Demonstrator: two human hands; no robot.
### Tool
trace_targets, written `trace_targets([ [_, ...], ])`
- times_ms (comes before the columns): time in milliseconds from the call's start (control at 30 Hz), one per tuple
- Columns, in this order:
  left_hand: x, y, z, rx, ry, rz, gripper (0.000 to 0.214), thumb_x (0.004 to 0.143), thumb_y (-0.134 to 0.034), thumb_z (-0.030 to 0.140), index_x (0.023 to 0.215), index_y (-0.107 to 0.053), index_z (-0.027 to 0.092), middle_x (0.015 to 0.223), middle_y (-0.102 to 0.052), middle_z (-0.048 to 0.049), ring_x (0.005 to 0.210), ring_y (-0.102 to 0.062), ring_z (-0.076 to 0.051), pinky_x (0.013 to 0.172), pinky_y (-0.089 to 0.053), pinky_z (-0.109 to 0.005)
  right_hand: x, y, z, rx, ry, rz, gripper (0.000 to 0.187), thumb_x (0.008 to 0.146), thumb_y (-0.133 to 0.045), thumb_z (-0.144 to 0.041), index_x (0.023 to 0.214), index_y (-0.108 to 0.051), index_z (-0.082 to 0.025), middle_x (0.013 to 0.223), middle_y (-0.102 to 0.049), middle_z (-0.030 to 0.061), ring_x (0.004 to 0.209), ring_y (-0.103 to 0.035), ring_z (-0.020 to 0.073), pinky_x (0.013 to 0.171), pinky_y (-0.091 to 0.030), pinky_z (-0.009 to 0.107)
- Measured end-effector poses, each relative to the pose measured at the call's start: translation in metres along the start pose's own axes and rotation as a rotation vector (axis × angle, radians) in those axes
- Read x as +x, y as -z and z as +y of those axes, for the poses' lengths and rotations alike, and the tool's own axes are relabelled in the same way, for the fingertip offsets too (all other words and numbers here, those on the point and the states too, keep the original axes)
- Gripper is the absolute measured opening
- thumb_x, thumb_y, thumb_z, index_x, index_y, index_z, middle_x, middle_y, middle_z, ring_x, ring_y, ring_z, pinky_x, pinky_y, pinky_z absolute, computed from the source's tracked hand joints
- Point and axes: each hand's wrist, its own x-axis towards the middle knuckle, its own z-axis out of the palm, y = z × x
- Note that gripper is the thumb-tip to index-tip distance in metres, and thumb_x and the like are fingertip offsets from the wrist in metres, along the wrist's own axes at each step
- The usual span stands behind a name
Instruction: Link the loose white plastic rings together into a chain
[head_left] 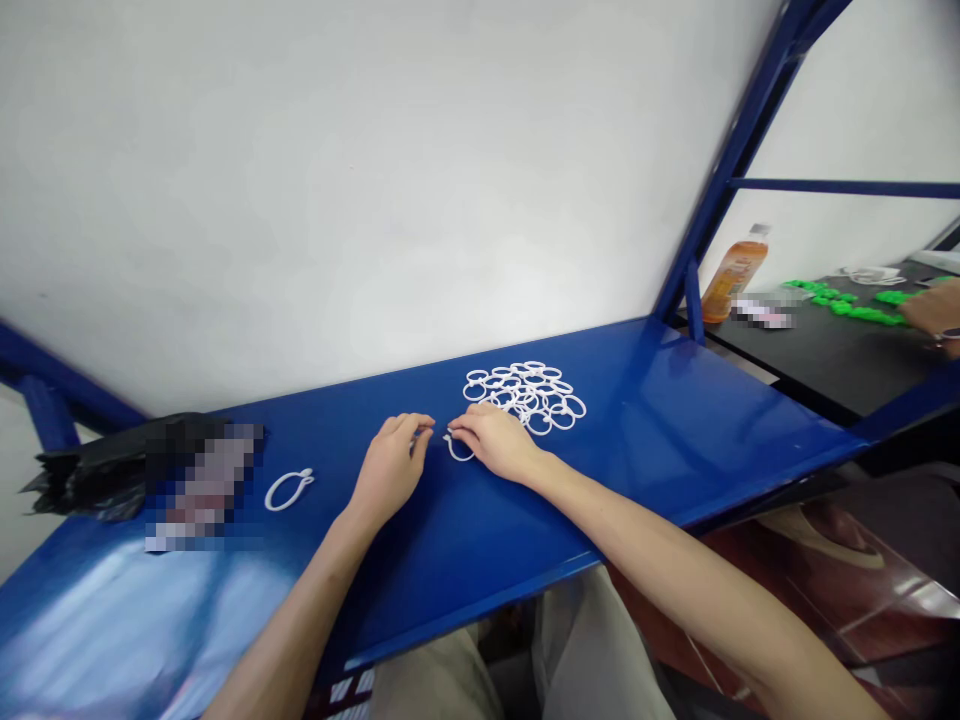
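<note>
On the blue table [675, 420] my left hand [391, 462] and my right hand [495, 440] meet over one white plastic ring [456, 449]. My right fingers pinch one end of this ring. My left fingertips are curled together close to its other end. Just behind my right hand lies a pile of several white rings [529, 393]. A single white ring with a small tab [288, 489] lies apart to the left of my left hand.
A black bag [90, 465] and a blurred patch sit at the table's left end. On a dark table at the right stand an orange bottle [735, 272] and green parts [855, 303], with another person's hand [937, 312] beside them. Blue frame bars rise at right.
</note>
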Motion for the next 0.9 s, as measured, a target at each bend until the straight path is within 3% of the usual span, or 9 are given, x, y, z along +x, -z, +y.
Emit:
trace_targets([
  [167, 0.001, 0.002, 0.007, 0.016, 0.039, -0.010, 0.024, 0.095, -0.053, 0.043, 0.094, -0.070, 0.026, 0.096, -0.076, -0.0037, 0.099, -0.060, -0.027, 0.091, -0.042, -0.045, -0.001, 0.006, -0.007, 0.136, -0.077, 0.097, 0.013, 0.099, -0.057, -0.029, 0.101, -0.067, -0.021, 0.091, -0.071, 0.0028, 0.080, -0.065, 0.0155, 0.070, -0.045, 0.026],
  [300, 0.002, 0.001, 0.007, -0.241, 0.191, -0.026, 0.026, 0.090, -0.058, 0.047, 0.096, -0.070, 0.026, 0.093, -0.076, -0.0031, 0.093, -0.066, -0.024, 0.085, -0.047, -0.039, -0.001, 0.008, -0.011, 0.251, -0.048, 0.119, 0.016, 0.099, -0.056, -0.032, 0.102, -0.067, -0.021, 0.086, -0.072, 0.0021, 0.075, -0.065, 0.0146, 0.068, -0.045, 0.025],
  [433, 0.002, 0.001, 0.005, -0.501, 0.343, -0.005, 0.033, 0.083, -0.064, 0.053, 0.094, -0.069, 0.022, 0.091, -0.075, -0.0043, 0.083, -0.068, -0.021, 0.073, -0.049, -0.032, 0.001, 0.005, -0.012, 0.448, 0.015, 0.148, 0.020, 0.098, -0.054, -0.022, 0.108, -0.071, -0.023, 0.100, -0.075, 0.0027, 0.087, -0.068, 0.0145, 0.078, -0.050, 0.025],
  [600, 0.001, 0.000, 0.009, -0.694, 0.360, 0.042, 0.031, 0.078, -0.069, 0.049, 0.085, -0.065, 0.019, 0.082, -0.074, -0.0043, 0.075, -0.067, -0.019, 0.067, -0.049, -0.029, -0.002, 0.003, -0.015, 0.551, 0.021, 0.163, 0.022, 0.096, -0.057, -0.019, 0.107, -0.076, -0.025, 0.097, -0.077, 0.0021, 0.088, -0.071, 0.0154, 0.083, -0.053, 0.027],
  [700, 0.000, 0.001, 0.009, -0.698, 0.323, 0.042, 0.027, 0.078, -0.069, 0.045, 0.081, -0.063, 0.019, 0.082, -0.073, -0.0032, 0.074, -0.067, -0.018, 0.068, -0.049, -0.029, -0.005, 0.004, -0.015, 0.518, 0.063, 0.160, 0.021, 0.096, -0.059, -0.018, 0.106, -0.077, -0.025, 0.096, -0.078, 0.0017, 0.089, -0.071, 0.0154, 0.084, -0.053, 0.027],
  [900, 0.002, 0.004, 0.003, -0.481, 0.282, -0.013, 0.022, 0.079, -0.066, 0.043, 0.086, -0.067, 0.021, 0.081, -0.072, -0.0010, 0.074, -0.065, -0.017, 0.071, -0.049, -0.030, -0.006, 0.002, -0.009, 0.343, 0.169, 0.119, 0.021, 0.096, -0.059, -0.016, 0.107, -0.076, -0.024, 0.096, -0.077, 0.0029, 0.087, -0.069, 0.0159, 0.083, -0.052, 0.027],
])
